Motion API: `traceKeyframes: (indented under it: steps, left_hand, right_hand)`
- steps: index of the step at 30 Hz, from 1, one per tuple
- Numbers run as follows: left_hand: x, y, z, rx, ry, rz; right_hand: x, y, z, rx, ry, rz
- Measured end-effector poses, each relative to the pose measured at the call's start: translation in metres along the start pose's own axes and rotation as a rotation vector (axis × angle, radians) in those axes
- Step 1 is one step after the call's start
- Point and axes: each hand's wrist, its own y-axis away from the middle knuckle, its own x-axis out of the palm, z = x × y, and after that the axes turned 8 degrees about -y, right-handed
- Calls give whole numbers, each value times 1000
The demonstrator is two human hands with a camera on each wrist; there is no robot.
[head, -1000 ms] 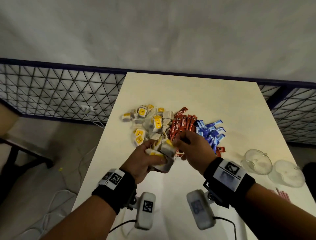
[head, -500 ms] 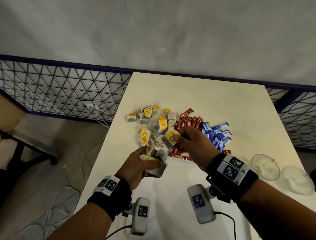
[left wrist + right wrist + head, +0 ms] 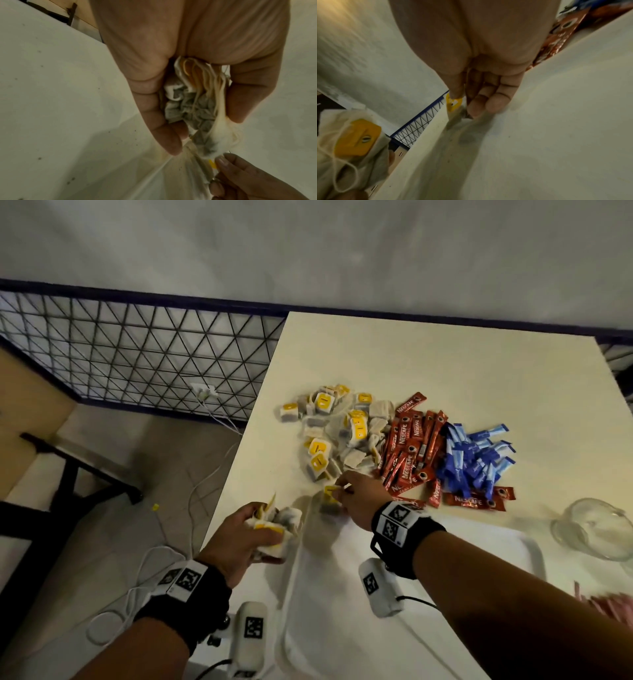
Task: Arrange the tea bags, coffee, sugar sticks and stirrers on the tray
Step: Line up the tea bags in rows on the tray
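Hands: I see two | left hand (image 3: 239,539) curls round a bunch of tea bags (image 3: 274,522), count unclear | right hand (image 3: 359,498) pinches one tea bag (image 3: 330,499) at the tray (image 3: 342,628) corner | piles on the table (image 3: 445,371)

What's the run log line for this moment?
left hand: holds tea bags | right hand: pinches one tea bag at tray corner | coffee, sugar: on table
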Motion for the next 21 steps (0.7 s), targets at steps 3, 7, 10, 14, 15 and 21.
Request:
traceKeyframes:
  steps: [3,7,10,14,15,21]
  left_hand:
    - [0,0,5,-12,11,4]
    - [0,0,8,-9,26,13]
    - [-2,0,9,-7,37,27]
    - [-4,0,9,0,48,35]
    - [-3,0,8,1,51,38]
    - [4,-3,2,7,140,42]
  right_hand:
    - [10,-6,0,12,65,-16]
    - [15,-8,3,-19,131,-59]
    - [15,-7,3,-45,184,-108]
    - [18,-7,3,-16,188,-139]
    - [19,-6,4,2,162,-146]
    - [6,17,19,-258,-8,-250]
